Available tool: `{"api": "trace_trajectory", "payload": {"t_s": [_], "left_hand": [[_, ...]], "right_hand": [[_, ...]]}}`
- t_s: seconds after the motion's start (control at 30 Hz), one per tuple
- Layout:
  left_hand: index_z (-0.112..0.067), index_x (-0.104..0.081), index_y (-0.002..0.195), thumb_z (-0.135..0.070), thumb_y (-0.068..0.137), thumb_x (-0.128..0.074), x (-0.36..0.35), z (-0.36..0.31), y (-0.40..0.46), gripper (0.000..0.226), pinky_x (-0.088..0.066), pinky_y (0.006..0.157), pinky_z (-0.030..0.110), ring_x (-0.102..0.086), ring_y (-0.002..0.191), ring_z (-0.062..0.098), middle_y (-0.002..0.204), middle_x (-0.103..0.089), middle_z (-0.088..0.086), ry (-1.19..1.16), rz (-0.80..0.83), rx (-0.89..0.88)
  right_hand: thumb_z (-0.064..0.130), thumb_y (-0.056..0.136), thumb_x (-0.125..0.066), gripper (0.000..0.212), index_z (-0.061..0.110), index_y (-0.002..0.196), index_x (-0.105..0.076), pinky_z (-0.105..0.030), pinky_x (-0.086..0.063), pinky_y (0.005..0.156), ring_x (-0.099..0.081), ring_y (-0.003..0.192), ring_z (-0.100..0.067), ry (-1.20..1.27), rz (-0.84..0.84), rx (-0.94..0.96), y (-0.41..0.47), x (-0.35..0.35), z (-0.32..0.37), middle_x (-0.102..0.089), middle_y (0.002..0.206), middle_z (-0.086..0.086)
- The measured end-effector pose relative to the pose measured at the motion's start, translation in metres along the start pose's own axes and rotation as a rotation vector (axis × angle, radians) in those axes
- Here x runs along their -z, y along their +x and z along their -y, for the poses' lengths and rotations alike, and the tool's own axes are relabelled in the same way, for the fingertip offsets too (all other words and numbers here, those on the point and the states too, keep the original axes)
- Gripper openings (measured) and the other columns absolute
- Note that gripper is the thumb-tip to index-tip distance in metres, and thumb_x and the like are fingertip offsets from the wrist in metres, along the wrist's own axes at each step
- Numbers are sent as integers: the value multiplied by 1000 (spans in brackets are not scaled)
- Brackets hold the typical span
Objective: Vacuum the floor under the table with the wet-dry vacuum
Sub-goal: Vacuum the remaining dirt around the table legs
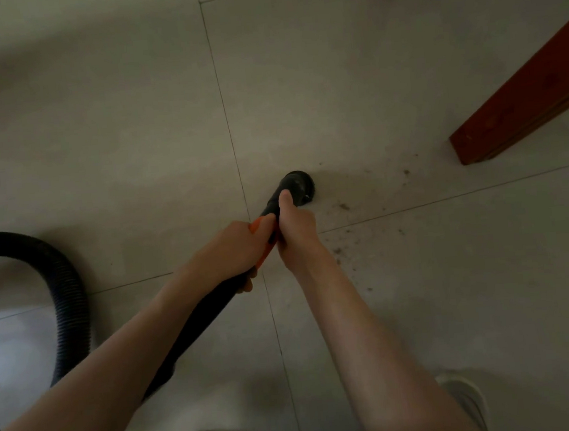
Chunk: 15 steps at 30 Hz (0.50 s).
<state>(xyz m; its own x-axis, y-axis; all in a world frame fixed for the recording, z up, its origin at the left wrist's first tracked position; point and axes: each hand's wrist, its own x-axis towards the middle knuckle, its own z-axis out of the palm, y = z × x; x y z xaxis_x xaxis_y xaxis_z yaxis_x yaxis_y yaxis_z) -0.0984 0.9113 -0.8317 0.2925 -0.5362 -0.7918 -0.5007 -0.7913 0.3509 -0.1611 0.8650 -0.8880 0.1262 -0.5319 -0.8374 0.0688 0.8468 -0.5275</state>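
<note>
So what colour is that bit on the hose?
Orange band, seen from the head view.

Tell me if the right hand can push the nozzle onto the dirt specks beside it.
Probably yes. The right hand grips the nozzle, and bare floor lies between it and the dirt specks; the table leg stands farther off.

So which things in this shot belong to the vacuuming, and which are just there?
Part of the job:
- nozzle, gripped by the right hand
- hose, held by the left hand
- dirt on the floor
- table leg

Just there:
- shoes
</note>
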Motion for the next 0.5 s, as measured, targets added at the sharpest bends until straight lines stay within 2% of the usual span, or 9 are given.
{"api": "trace_trajectory", "payload": {"t_s": [0.1, 0.27, 0.5], "left_hand": [[-7, -48, 81, -54, 96, -28, 2, -17, 8, 54, -47, 45, 24, -51, 40, 20, 59, -54, 11, 31, -12, -9], [-4, -49, 83, -54, 96, -29, 6, -37, 23, 55, -50, 50, 27, -52, 40, 20, 59, -55, 11, 26, -21, -52], [-6, -50, 84, -54, 96, -28, 2, -28, 25, 54, -47, 45, 24, -50, 39, 19, 59, -53, 9, -10, -15, -57]], "right_hand": [[33, 99, -46, 47, -3, 130, -45, -32, -50, 81, -59, 105, -27, 29, 2, 4, 8, 5, 15, -59, 115, -14], [27, 99, -47, 41, -3, 127, -45, -35, -50, 89, -58, 109, -30, 114, 30, 27, 20, 13, 40, -56, 104, -11], [33, 99, -47, 49, -4, 131, -44, -35, -53, 87, -60, 106, -29, 52, 42, 42, 26, 12, 32, -60, 118, -17]]}}
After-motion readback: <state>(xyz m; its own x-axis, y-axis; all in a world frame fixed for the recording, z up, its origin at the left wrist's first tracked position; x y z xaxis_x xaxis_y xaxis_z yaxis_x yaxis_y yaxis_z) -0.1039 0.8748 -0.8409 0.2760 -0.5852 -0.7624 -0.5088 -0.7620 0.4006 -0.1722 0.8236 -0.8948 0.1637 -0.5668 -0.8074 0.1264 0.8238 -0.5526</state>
